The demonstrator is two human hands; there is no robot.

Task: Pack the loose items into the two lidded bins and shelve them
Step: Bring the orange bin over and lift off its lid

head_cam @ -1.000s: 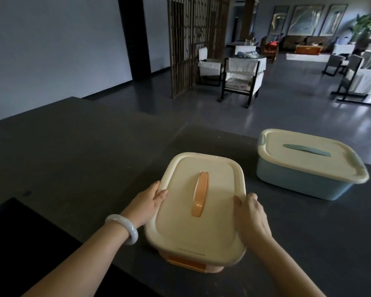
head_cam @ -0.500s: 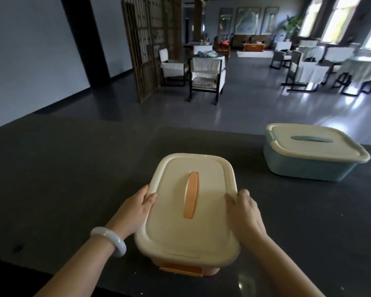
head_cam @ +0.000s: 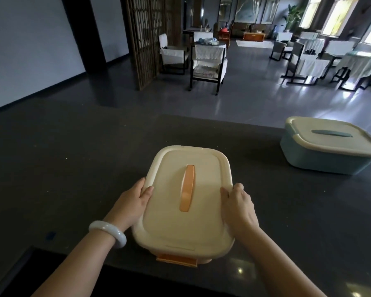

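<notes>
A cream-lidded bin with an orange handle and orange base (head_cam: 184, 202) sits on the dark counter (head_cam: 73, 163) in front of me, its lid closed. My left hand (head_cam: 133, 202), with a white bangle on the wrist, grips the bin's left edge, thumb on the lid. My right hand (head_cam: 240, 206) grips the right edge the same way. A second bin, pale blue with a cream lid and a blue handle (head_cam: 330, 146), stands closed on the counter at the far right. No loose items show.
The counter's far edge runs across the middle of the view, with a grey floor beyond. Chairs with white covers (head_cam: 208, 61), a wooden lattice screen (head_cam: 146, 39) and tables by bright windows fill the room behind. A dark recess lies below the counter's near edge.
The view has swung to the right, so the blue bin now lies nearer the right edge. Both hands keep their hold on the cream bin, which stays on the counter.
</notes>
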